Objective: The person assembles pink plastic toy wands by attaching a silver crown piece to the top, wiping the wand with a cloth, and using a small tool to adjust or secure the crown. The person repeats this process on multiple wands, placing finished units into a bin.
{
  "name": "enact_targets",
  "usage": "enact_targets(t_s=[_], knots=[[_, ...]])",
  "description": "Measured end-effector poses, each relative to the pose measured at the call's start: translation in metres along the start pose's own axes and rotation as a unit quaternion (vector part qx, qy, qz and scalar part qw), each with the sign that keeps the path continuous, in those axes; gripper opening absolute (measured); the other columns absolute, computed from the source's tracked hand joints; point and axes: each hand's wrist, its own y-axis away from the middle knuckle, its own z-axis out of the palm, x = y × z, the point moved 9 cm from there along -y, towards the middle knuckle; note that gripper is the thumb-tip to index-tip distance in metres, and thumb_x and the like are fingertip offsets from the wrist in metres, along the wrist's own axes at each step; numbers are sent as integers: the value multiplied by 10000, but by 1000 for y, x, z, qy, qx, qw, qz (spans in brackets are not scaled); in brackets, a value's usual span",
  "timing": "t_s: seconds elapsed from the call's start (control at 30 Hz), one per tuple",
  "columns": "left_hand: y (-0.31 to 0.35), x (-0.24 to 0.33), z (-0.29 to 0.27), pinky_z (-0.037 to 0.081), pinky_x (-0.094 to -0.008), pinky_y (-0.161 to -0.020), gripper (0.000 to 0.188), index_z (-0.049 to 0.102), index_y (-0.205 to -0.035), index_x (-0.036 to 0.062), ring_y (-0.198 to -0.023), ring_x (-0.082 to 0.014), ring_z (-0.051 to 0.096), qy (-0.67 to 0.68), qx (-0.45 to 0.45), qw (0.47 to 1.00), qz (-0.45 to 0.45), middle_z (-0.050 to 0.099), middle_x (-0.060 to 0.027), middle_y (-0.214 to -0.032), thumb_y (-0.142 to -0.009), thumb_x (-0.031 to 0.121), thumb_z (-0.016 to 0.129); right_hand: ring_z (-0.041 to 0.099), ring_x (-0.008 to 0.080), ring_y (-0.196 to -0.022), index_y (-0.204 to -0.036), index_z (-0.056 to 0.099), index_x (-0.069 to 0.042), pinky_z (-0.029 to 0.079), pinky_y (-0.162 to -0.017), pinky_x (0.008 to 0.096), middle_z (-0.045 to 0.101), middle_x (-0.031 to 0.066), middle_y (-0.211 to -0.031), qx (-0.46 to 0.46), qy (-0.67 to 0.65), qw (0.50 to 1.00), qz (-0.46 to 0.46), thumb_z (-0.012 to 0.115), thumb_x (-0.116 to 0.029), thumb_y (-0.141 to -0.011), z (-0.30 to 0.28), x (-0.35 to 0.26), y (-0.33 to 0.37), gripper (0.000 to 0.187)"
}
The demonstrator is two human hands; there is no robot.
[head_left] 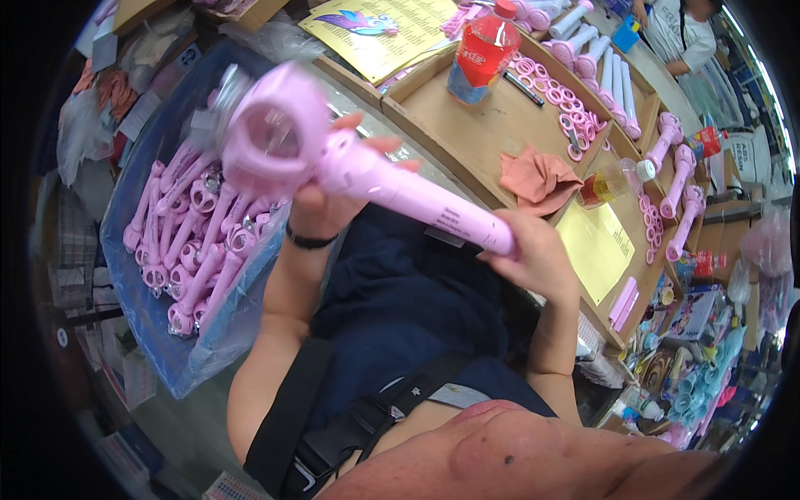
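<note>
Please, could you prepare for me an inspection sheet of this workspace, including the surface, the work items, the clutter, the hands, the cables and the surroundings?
Surface: shallow cardboard tray with raised rims.
Job's things: pink wand held aslant above the person's lap, its upper end blurred; similar pink wands heaped in a blue-lined bin at left.
Clutter: red-capped bottle, crumpled orange cloth and dark pen near pink rings.
Hands: left hand at the wand's upper part, fingers spread behind it; right hand grips the lower end.
Cables: nothing seen.
Surroundings: another person at upper right, partly visible.
</note>
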Motion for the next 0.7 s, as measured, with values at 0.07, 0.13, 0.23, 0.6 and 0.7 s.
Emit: enact_targets(t_s=[0.07, 0.13, 0.23, 0.6, 0.7], knots=[[-18, -5, -10, 387, -543, -991, 734, 294, -1373, 43, -1158, -374, 505, -67, 56, 996, -19, 477, -224, -1283, -841, 418, 633, 621, 331, -722, -1068, 573, -55, 499, -660, 384, 625, 155, -811, 52, -37, 998, -27, 755, -187, -670, 13, -9, -6, 458], [-25, -11, -25, 463, -399, -935, 547, 369, -1314, 12, -1059, -234, 570, -197, 175, 965, -2, 542, -126, -1171, -927, 361, 536, 618, 333, -688, -1082, 555, -50, 495, -610, 387, 622, 152, -809, 173, 0, 984, -27, 747, -186, -694, 20, -14, -12, 454], [-24, -28, -17, 414, -283, -884, 524, 425, -1251, -14, -952, -136, 518, -412, 218, 884, 42, 537, -65, -1055, -936, 396, 511, 604, 344, -652, -1098, 521, -32, 480, -568, 405, 605, 155, -813, 309, 71, 949, 0, 738, -177, -708, 30, -20, -11, 469], [-10, -77, -37, 475, -376, -872, 704, 520, -1101, 2, -913, -182, 614, -150, 245, 958, 2, 646, -113, -984, -871, 651, 376, 636, 204, -692, -1092, 496, -1, 501, -616, 324, 621, 90, -796, 113, -319, 939, 69, 715, -136, -758, 89, -28, -4, 421], [-19, -118, 4, 519, -314, -694, 846, 544, -1050, 7, -787, -206, 635, 235, 78, 951, -185, 649, -132, -870, -818, 760, 234, 608, 106, -721, -1082, 490, -17, 490, -646, 274, 598, 17, -794, -28, -538, 835, 110, 702, -111, -781, 117, -35, -3, 380]])
